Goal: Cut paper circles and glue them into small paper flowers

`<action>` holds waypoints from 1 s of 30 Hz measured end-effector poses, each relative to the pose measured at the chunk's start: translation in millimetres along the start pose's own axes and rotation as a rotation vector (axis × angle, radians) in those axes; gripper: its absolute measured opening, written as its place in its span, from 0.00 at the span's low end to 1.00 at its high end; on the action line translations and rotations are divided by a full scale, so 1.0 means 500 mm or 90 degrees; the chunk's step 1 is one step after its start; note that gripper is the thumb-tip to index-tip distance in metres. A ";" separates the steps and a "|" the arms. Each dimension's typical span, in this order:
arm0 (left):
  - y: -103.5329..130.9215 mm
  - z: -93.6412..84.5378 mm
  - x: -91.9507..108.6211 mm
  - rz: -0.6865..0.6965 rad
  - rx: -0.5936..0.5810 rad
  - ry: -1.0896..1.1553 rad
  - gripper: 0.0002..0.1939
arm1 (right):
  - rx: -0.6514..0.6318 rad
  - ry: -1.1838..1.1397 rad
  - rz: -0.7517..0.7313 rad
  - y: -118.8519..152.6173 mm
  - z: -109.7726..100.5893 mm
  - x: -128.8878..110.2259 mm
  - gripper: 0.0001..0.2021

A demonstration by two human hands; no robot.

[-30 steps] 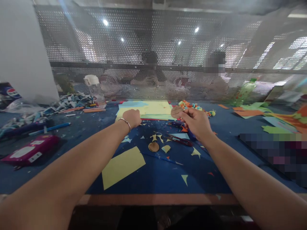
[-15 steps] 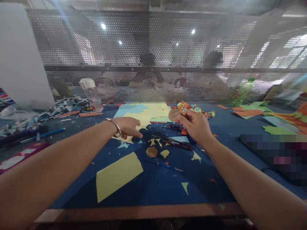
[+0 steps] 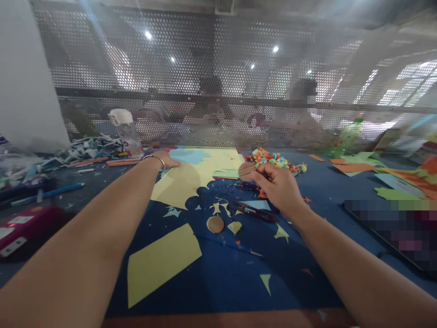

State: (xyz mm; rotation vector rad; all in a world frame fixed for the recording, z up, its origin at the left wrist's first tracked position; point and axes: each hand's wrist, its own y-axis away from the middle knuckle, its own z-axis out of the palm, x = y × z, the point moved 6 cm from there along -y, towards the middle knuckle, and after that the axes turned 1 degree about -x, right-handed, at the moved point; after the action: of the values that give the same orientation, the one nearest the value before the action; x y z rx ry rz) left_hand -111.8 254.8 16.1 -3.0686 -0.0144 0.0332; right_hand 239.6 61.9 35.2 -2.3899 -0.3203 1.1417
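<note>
My right hand (image 3: 278, 184) pinches a round wooden disc (image 3: 247, 171) above the mat, right of the paper pile. Farther left, my left hand (image 3: 166, 160), with a bracelet at the wrist, reaches onto the left edge of a yellow sheet with scalloped cuts (image 3: 179, 184); its fingers look stretched out. A blue sheet (image 3: 189, 156) lies at the back of the pile. A second wooden disc (image 3: 215, 224) rests on the mat beside a small yellow scrap (image 3: 234, 227). Dark-handled scissors (image 3: 257, 212) lie below my right hand. A yellow rectangle (image 3: 164, 266) lies nearer to me.
A blue pen (image 3: 235, 246) crosses the mat. Small folded paper pieces (image 3: 273, 159) are heaped behind my right hand. At left stand a clear bottle (image 3: 128, 132) and a magenta box (image 3: 29, 230). Coloured sheets (image 3: 355, 167) and a green bottle (image 3: 350, 134) are at right.
My left hand has moved back and left to the far left edge of the paper pile, uncovering more of the yellow scalloped sheet. My right hand still holds the disc, slightly lower in view.
</note>
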 end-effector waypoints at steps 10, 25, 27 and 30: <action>-0.037 0.007 0.037 -0.021 -0.044 -0.054 0.20 | -0.003 -0.011 0.012 -0.002 0.004 0.011 0.14; -0.134 0.016 0.093 0.132 -0.120 -0.041 0.19 | -0.030 0.038 0.002 -0.001 0.005 -0.007 0.16; -0.149 0.023 0.093 0.139 -0.145 -0.046 0.19 | -0.039 0.037 0.016 0.000 0.007 -0.005 0.15; -0.171 0.028 0.093 0.142 -0.161 -0.064 0.20 | -0.049 0.028 0.031 0.002 0.010 -0.004 0.14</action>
State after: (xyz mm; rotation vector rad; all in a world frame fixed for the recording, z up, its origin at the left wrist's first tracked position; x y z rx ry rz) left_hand -66.3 341.8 7.6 -3.2990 0.3453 0.2151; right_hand 234.7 61.6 33.4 -2.4994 -0.2984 1.1144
